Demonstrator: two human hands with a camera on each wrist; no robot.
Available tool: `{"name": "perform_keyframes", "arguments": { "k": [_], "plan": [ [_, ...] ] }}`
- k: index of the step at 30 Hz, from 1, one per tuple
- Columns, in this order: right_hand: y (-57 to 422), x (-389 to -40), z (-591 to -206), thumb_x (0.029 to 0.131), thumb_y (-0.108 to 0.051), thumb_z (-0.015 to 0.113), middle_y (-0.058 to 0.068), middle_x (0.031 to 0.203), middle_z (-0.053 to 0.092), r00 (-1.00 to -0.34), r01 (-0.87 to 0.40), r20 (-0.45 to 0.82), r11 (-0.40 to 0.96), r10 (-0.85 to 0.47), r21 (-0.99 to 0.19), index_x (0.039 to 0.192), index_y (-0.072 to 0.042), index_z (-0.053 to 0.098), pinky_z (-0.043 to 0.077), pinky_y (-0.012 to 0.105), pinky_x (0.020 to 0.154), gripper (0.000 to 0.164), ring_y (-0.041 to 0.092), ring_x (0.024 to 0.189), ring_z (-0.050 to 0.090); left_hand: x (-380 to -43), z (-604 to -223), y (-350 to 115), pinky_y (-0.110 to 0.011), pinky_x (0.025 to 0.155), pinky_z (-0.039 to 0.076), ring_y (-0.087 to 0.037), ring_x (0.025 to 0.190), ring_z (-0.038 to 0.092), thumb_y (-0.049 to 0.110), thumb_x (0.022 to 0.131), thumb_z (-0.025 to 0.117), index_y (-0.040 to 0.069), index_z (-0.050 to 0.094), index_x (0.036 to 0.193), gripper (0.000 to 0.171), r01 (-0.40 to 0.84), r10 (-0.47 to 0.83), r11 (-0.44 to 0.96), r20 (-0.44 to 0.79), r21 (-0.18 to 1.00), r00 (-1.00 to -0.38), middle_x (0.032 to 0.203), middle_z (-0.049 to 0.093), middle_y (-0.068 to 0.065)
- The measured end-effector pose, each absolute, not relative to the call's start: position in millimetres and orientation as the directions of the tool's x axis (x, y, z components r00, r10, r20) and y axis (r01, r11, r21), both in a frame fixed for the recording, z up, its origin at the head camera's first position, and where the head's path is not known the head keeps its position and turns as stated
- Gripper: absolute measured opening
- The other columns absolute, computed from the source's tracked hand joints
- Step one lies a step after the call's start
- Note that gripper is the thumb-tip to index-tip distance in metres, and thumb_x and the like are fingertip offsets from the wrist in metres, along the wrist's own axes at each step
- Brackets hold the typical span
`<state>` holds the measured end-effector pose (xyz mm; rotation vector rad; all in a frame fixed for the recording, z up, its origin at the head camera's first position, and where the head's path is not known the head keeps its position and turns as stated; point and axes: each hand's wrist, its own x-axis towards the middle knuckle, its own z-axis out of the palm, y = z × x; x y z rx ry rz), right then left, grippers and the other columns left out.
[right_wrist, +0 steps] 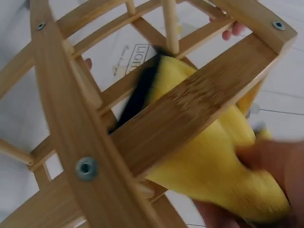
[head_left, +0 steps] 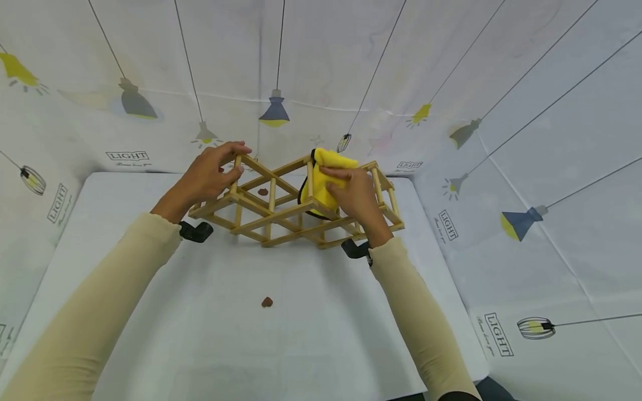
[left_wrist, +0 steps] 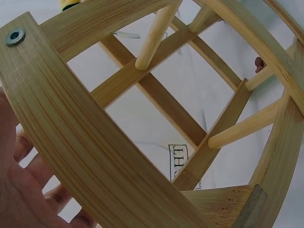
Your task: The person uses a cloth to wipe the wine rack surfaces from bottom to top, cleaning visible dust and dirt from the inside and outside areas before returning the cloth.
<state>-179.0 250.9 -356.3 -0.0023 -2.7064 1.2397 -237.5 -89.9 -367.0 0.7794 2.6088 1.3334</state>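
A folding lattice rack (head_left: 273, 216) of pale wooden slats and round dowels stands spread out near the table's far edge. My left hand (head_left: 203, 175) grips its left end, thumb and fingers about the end post. In the left wrist view, fingers (left_wrist: 40, 168) show behind a broad slat (left_wrist: 85, 123) with a metal bolt. A yellow cloth (head_left: 338, 160) with black edging is pinched in my right hand (head_left: 355, 195). The right wrist view shows the cloth (right_wrist: 199, 166) bunched against a slat (right_wrist: 190, 104), partly hidden by it; the cloth and hand are blurred there.
One small brown piece (head_left: 267, 302) lies on the white table (head_left: 225, 345) in front of the rack. Another brown piece (head_left: 263, 191) shows through the lattice. A white wall sheet (head_left: 331, 67) printed with lamps surrounds the table's back and sides.
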Motion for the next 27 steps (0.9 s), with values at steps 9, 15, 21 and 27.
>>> {"name": "perform_keyframes", "arguments": {
  "k": [9,15,21,27],
  "plan": [
    [236,-190,-314,0.098,-0.004,0.073,-0.001,0.147,0.067,-0.807,-0.411,0.539,0.424,0.244,-0.807,0.131,-0.029,0.075,0.064,0.032,0.094,0.042,0.016,0.123,0.071,-238,-370,-90,-0.067,0.122,0.038,-0.040,0.158,0.038,0.017,0.111,0.055,0.013,0.051,0.155,0.044,0.383,0.485,0.485,0.122,0.786,-0.866,0.174,0.034,-0.007],
    [205,-203,-308,0.099,-0.005,0.073,0.011,0.153,0.061,-0.914,-0.377,0.404,0.326,0.017,-0.867,0.139,-0.024,0.070,0.065,0.036,0.094,0.044,0.025,0.124,0.069,-239,-372,-91,-0.067,0.121,0.039,-0.040,0.157,0.040,0.018,0.111,0.055,0.014,0.051,0.155,0.045,0.387,0.470,0.503,0.131,0.773,-0.873,0.174,0.035,-0.008],
    [186,-216,-320,0.100,-0.008,0.074,0.008,0.152,0.062,-0.969,-0.248,0.210,0.561,-0.132,-0.790,0.138,-0.033,0.071,0.063,0.037,0.097,0.046,0.025,0.127,0.067,-241,-374,-90,-0.066,0.123,0.037,-0.041,0.156,0.041,0.020,0.111,0.054,0.014,0.050,0.156,0.046,0.403,0.476,0.509,0.141,0.761,-0.868,0.173,0.037,-0.009],
    [183,-229,-333,0.097,-0.003,0.074,0.006,0.144,0.069,-0.958,-0.275,0.064,0.833,-0.279,-0.479,0.132,-0.032,0.076,0.061,0.042,0.100,0.045,0.029,0.132,0.063,-242,-375,-93,-0.065,0.120,0.041,-0.039,0.157,0.039,0.018,0.111,0.054,0.014,0.051,0.156,0.045,0.415,0.484,0.493,0.155,0.764,-0.861,0.172,0.037,-0.008]
  ]
}}
